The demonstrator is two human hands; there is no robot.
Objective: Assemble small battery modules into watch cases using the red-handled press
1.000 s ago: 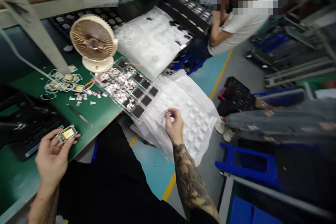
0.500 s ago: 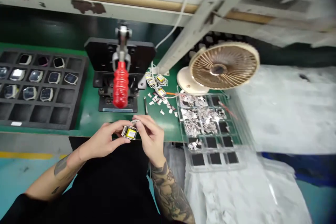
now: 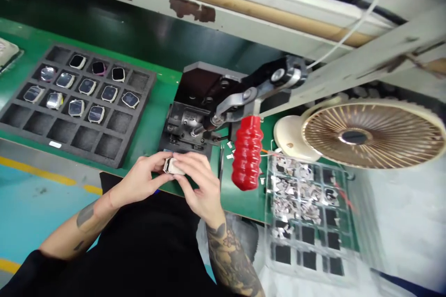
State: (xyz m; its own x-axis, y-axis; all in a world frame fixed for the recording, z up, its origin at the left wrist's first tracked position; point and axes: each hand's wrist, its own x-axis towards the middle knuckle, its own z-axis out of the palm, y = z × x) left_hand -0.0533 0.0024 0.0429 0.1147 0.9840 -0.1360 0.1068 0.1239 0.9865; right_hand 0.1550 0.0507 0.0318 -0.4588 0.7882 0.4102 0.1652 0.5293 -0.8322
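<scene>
A small pale smartwatch case (image 3: 173, 166) is between my two hands, over the front edge of the green bench. My left hand (image 3: 144, 178) pinches its left side between thumb and fingers. Across its right side lie the fingers of my right hand (image 3: 199, 181), thumb below, closed on it. A light surface and a dark rim show; the inside of the case is out of sight. Just beyond my hands stands a black press fixture (image 3: 190, 120) with a red-handled toggle clamp (image 3: 247, 153).
To the left, a dark foam tray (image 3: 87, 137) holds several watches in its pockets. A dark slim tool (image 3: 221, 162) lies right of my hands. Farther right are a clear compartment tray (image 3: 296, 253) with small pale parts and a fan (image 3: 372, 134). A shelf beam runs overhead.
My view has swung left, so the foam tray shows more fully. The yellow block inside the case was visible; now a pale face shows, and my right fingers lie across it.
</scene>
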